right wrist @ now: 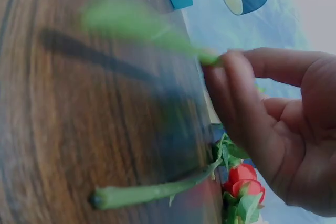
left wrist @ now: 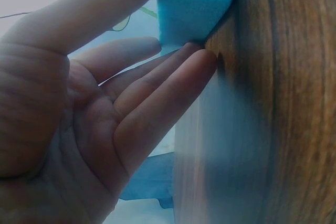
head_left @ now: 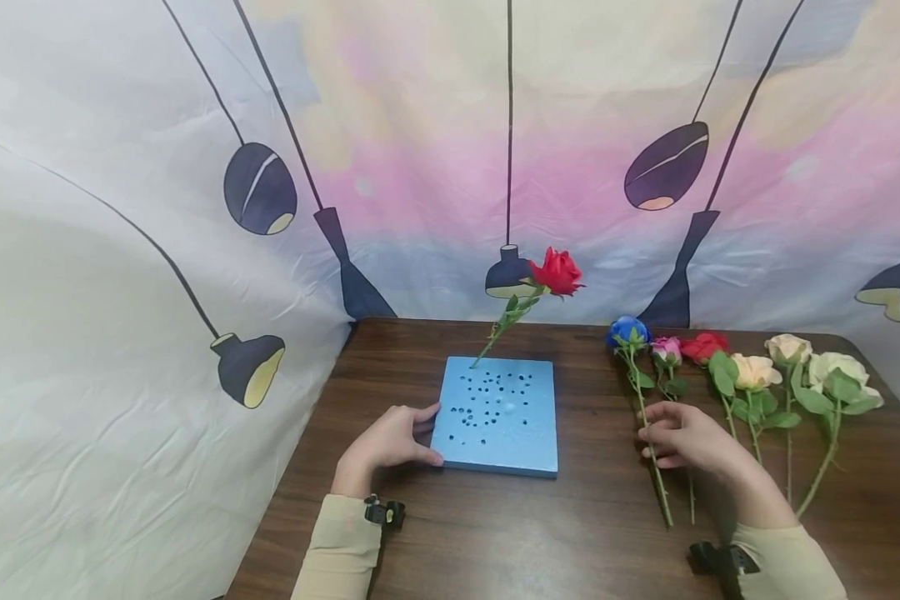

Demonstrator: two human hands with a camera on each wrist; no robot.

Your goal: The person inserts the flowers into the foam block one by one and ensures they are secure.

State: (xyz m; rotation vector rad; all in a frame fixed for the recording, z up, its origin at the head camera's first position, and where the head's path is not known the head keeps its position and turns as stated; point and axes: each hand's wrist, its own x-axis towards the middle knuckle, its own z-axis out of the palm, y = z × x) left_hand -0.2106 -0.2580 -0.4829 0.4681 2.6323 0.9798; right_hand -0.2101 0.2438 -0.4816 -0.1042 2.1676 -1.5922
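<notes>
A light blue foam block (head_left: 513, 454) dotted with holes lies on the table. One red rose (head_left: 558, 271) stands tilted to the right in its back edge. At the block's left side is my left hand (head_left: 390, 437), its nearly straight fingers and thumb touching the edge; the left wrist view shows the fingertips at the block's corner (left wrist: 194, 9). My right hand (head_left: 690, 442) pinches the stem of a blue rose (head_left: 628, 333) between thumb and fingers. In the right wrist view that green stem (right wrist: 173, 40) is blurred and stands off the tabletop.
To the right lie a pink rose (head_left: 667, 350), another red rose (head_left: 705, 346), a peach rose (head_left: 753, 371) and cream-white roses (head_left: 840, 371), stems toward me. A cloth backdrop (head_left: 435, 183) printed with lamps hangs behind the brown wooden table (head_left: 495, 533).
</notes>
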